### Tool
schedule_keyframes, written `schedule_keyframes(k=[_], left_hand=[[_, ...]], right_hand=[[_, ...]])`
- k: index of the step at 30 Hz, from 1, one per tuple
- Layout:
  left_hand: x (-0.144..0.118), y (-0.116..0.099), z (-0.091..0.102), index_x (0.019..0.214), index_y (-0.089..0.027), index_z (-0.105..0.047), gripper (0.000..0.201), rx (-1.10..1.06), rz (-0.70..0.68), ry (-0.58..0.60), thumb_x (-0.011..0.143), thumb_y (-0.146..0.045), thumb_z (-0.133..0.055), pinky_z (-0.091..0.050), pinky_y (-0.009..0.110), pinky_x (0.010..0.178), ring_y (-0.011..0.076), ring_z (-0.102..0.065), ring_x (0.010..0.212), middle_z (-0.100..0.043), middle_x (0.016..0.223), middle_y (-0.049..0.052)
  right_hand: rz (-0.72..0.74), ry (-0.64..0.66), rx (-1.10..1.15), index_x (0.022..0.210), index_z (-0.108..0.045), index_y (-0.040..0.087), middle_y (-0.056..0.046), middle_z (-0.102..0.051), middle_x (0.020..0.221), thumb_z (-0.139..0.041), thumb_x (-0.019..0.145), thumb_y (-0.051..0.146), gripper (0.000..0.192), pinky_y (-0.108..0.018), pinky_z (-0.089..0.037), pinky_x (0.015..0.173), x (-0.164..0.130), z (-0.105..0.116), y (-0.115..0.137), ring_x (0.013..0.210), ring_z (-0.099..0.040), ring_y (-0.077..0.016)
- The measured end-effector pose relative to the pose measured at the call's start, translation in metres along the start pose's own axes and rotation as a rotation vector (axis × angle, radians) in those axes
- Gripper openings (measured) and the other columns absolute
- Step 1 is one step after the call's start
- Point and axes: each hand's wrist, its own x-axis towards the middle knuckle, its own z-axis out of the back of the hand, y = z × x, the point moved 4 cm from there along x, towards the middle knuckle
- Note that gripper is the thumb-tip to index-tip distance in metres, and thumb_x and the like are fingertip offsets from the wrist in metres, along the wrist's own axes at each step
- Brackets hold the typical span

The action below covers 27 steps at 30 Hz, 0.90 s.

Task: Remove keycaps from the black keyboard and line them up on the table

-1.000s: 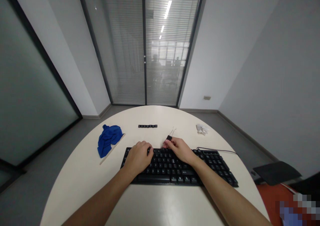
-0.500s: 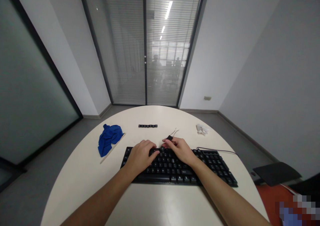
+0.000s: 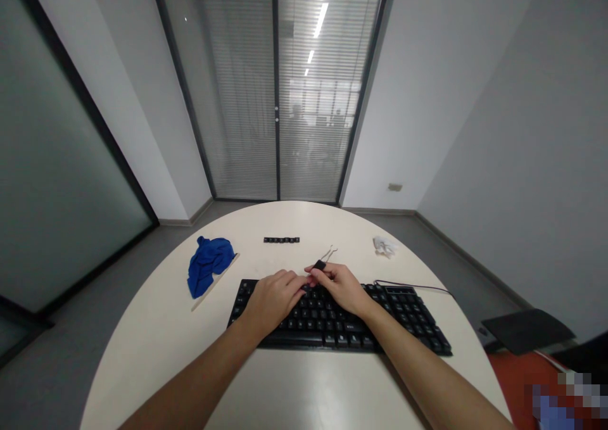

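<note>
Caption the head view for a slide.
Right hand holds a black wire-looped puller tool beside the left hand, above a black keyboard.

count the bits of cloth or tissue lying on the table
2: a blue cloth left of the keyboard, and a small white crumpled wad at the table's far right.

I have one view only, from a head camera looking forward and down over the counter (image 3: pixel 156 328). Both forearms run in from the bottom edge, the keyboard (image 3: pixel 339 319) sits close, and the glass door (image 3: pixel 275 88) stands far ahead, widened by the lens.
</note>
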Motion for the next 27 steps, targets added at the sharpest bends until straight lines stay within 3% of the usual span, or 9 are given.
schedule_keyframes(k=[6,14,21,27], left_hand=[[-0.001,0.0,-0.001,0.119,-0.027,-0.06,0.025,-0.032,-0.02,0.004,0.097,-0.025,-0.051,-0.049,0.03,0.078,0.0195,-0.059,0.092,-0.066,0.096,0.004],[0.0,0.0,0.0,0.113,-0.026,-0.063,0.02,-0.107,-0.03,0.008,0.096,-0.026,-0.052,-0.05,0.031,0.083,0.0189,-0.06,0.097,-0.066,0.103,0.004],[0.0,0.01,0.004,0.103,-0.025,-0.066,0.014,-0.36,0.1,-0.064,0.093,-0.027,-0.057,-0.048,0.027,0.084,0.0165,-0.063,0.095,-0.068,0.102,0.001],[0.001,0.014,0.002,0.098,-0.024,-0.067,0.011,-0.366,0.194,-0.079,0.089,-0.025,-0.06,-0.048,0.027,0.079,0.0159,-0.065,0.088,-0.069,0.098,0.0]], right_hand=[[0.01,0.009,-0.012,0.101,-0.073,0.015,-0.005,-0.074,0.082,-0.054,0.092,0.052,0.042,-0.034,-0.054,0.079,0.0,0.0,0.001,0.079,-0.069,-0.0198],[0.023,0.029,-0.02,0.1,-0.072,0.016,-0.004,-0.072,0.08,-0.053,0.093,0.049,0.039,-0.031,-0.053,0.076,-0.001,0.0,0.006,0.076,-0.067,-0.0192],[0.1,0.042,-0.189,0.081,-0.071,0.019,-0.004,-0.073,0.083,-0.05,0.095,0.047,0.038,-0.031,-0.049,0.079,-0.002,0.0,0.009,0.081,-0.066,-0.0203],[0.023,-0.092,-0.191,0.112,-0.066,0.019,-0.001,-0.068,0.071,-0.06,0.089,0.044,0.035,-0.028,-0.048,0.065,-0.001,0.007,0.0,0.065,-0.061,-0.0168]])
